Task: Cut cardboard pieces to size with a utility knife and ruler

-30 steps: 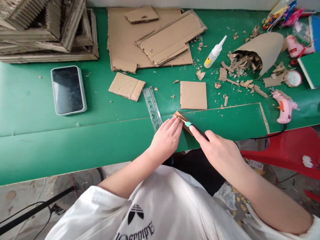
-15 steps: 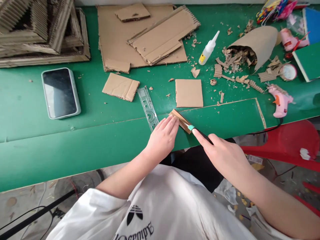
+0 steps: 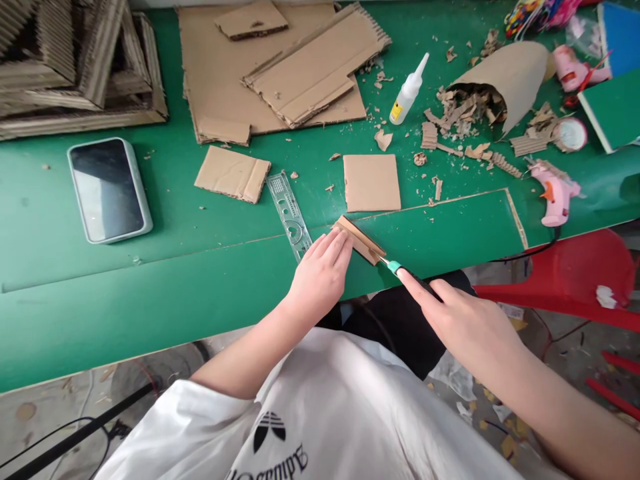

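Note:
My left hand (image 3: 324, 270) presses its closed fingers onto the upper left end of a small cardboard strip (image 3: 367, 245), holding it against the green tabletop. Along the strip runs a dark slit, its far edge slightly raised. In my right hand (image 3: 453, 310) is a craft knife (image 3: 407, 272) with a black handle and a green collar, index finger stretched along it. The blade tip is at the strip's lower right end. Beside my left fingers lies a clear ruler (image 3: 290, 217), its near end partly hidden. A square cardboard piece (image 3: 372, 183) sits just beyond the strip.
A phone (image 3: 111, 190) and stacked cardboard frames (image 3: 85, 113) are at left. Cardboard sheets (image 3: 210, 80) lie at the back, near a glue bottle (image 3: 407, 97). To the right are scraps, a cardboard tube (image 3: 525, 73), tape (image 3: 571, 135) and a pink glue gun (image 3: 555, 193). A red chair (image 3: 583, 273) stands below.
The knife has slid down and right along the strip to its lower end, and the slit shows wider. My left hand stays on the strip. The whole view has shifted slightly.

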`<state>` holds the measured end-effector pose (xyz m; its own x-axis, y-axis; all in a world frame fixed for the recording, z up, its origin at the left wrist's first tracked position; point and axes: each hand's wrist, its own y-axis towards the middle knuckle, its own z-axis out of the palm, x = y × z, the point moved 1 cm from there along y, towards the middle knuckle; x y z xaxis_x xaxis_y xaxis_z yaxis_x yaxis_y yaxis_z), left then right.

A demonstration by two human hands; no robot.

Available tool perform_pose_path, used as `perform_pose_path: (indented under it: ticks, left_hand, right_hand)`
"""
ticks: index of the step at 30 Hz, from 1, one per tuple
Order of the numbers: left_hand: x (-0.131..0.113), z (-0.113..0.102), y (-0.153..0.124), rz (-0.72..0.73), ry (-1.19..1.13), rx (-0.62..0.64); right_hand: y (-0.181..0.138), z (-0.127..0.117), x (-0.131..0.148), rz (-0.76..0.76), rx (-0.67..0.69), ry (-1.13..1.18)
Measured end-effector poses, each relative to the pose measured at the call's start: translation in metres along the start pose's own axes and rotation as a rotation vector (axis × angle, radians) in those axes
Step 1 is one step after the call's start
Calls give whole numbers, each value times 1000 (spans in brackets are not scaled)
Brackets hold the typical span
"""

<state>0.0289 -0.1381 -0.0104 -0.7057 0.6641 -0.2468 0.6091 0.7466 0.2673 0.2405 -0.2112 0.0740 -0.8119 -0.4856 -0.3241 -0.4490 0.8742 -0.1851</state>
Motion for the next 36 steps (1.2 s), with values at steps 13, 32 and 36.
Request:
perform_pose_path:
  ticks: [13,32,36]
  left_hand:
    - [-2,-5,6,57,61,3]
    - [12,-25,37,263,221,248]
    - [19,-22,43,363,232,212]
  right_hand:
    - [-22,3,-1,8,-33,-32]
    - [0,63,-68,402,-275,21]
    - [36,94,-87,412,-228,17]
